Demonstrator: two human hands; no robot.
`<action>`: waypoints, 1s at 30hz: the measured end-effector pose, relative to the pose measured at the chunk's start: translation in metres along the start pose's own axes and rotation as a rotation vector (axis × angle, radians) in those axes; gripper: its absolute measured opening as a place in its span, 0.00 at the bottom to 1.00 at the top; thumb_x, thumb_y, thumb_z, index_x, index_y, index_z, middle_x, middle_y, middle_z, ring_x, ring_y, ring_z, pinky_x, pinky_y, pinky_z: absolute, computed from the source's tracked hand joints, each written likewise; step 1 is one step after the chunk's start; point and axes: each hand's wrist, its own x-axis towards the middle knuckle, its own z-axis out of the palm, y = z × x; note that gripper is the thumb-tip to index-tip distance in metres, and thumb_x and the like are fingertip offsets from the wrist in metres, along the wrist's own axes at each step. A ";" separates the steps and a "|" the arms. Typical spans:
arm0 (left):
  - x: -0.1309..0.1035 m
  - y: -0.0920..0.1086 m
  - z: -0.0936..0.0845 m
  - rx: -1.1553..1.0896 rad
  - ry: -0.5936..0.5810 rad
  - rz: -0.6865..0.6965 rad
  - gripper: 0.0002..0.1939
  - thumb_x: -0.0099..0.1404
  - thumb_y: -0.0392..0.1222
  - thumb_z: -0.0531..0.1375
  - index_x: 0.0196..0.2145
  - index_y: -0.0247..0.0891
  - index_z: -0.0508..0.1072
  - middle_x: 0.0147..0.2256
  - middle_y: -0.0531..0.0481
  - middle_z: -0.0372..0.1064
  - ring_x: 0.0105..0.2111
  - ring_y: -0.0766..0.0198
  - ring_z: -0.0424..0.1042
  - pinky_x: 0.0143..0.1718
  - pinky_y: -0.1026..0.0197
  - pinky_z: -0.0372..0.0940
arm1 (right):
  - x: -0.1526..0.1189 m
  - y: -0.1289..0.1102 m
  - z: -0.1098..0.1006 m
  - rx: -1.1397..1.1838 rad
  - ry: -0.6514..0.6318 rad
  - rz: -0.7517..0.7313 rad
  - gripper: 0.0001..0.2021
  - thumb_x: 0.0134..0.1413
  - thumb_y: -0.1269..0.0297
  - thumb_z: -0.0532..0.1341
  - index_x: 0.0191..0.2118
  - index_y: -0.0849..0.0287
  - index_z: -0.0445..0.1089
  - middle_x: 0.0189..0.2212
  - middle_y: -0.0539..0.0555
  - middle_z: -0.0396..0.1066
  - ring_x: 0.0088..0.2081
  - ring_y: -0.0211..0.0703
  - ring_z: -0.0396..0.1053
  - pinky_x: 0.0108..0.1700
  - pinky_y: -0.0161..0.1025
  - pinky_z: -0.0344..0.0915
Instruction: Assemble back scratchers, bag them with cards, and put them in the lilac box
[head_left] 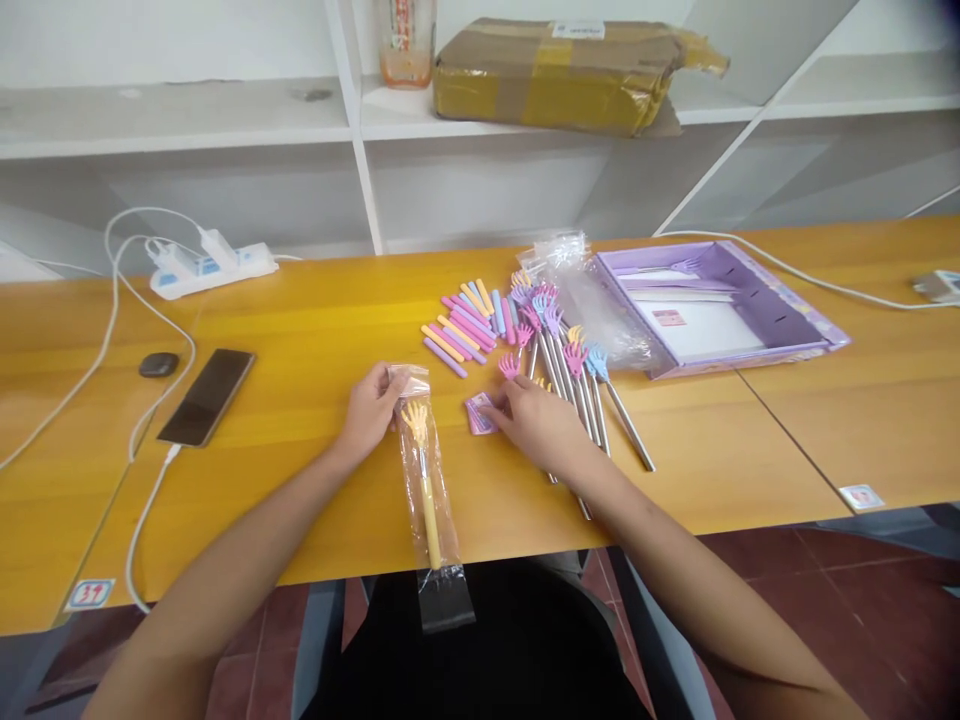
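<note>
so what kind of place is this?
Probably a small packing or assembly workstation: a numbered wooden bench, loose hand-shaped back scratchers piled beside a purple box, and one yellow scratcher already in a clear bag under the left hand.

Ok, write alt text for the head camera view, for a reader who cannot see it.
A person's left hand pinches the top of a clear bag holding a yellow hand-shaped stick, while the right hand touches a small pink card on a yellow table. Beyond lie loose pastel sticks, metal-stemmed hand sticks and an open purple box.
</note>
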 end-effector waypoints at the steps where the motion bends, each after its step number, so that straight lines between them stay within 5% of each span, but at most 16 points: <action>1: 0.000 0.000 0.000 -0.022 -0.010 -0.023 0.23 0.70 0.66 0.65 0.43 0.43 0.71 0.25 0.58 0.69 0.16 0.67 0.64 0.17 0.63 0.55 | 0.003 0.002 -0.001 0.041 -0.031 0.003 0.14 0.73 0.52 0.63 0.40 0.57 0.73 0.44 0.58 0.78 0.39 0.49 0.76 0.36 0.42 0.59; 10: -0.005 0.003 0.003 -0.038 -0.024 0.009 0.23 0.70 0.65 0.64 0.36 0.42 0.69 0.24 0.56 0.69 0.19 0.66 0.67 0.19 0.63 0.61 | 0.014 0.013 -0.015 0.384 -0.153 -0.002 0.14 0.66 0.52 0.66 0.32 0.55 0.75 0.31 0.53 0.79 0.33 0.46 0.74 0.37 0.41 0.61; 18: -0.004 0.000 0.005 -0.065 -0.029 -0.016 0.22 0.70 0.64 0.65 0.39 0.43 0.68 0.26 0.56 0.70 0.19 0.65 0.67 0.17 0.64 0.59 | 0.017 0.019 -0.017 0.429 -0.051 -0.025 0.12 0.65 0.55 0.64 0.32 0.54 0.75 0.27 0.51 0.76 0.29 0.44 0.70 0.35 0.41 0.61; 24: -0.004 -0.004 0.004 -0.041 -0.021 0.041 0.20 0.73 0.62 0.63 0.39 0.42 0.69 0.27 0.54 0.71 0.23 0.65 0.70 0.23 0.64 0.61 | 0.010 -0.015 -0.020 0.436 0.293 -0.478 0.09 0.74 0.58 0.62 0.41 0.56 0.75 0.37 0.55 0.77 0.36 0.43 0.73 0.39 0.41 0.67; 30: -0.004 -0.005 0.002 -0.045 -0.052 0.080 0.22 0.76 0.65 0.59 0.42 0.43 0.70 0.27 0.55 0.69 0.23 0.65 0.68 0.23 0.63 0.61 | 0.025 -0.051 0.000 -0.067 0.448 -0.695 0.12 0.78 0.68 0.55 0.45 0.59 0.77 0.40 0.58 0.77 0.40 0.46 0.72 0.38 0.42 0.64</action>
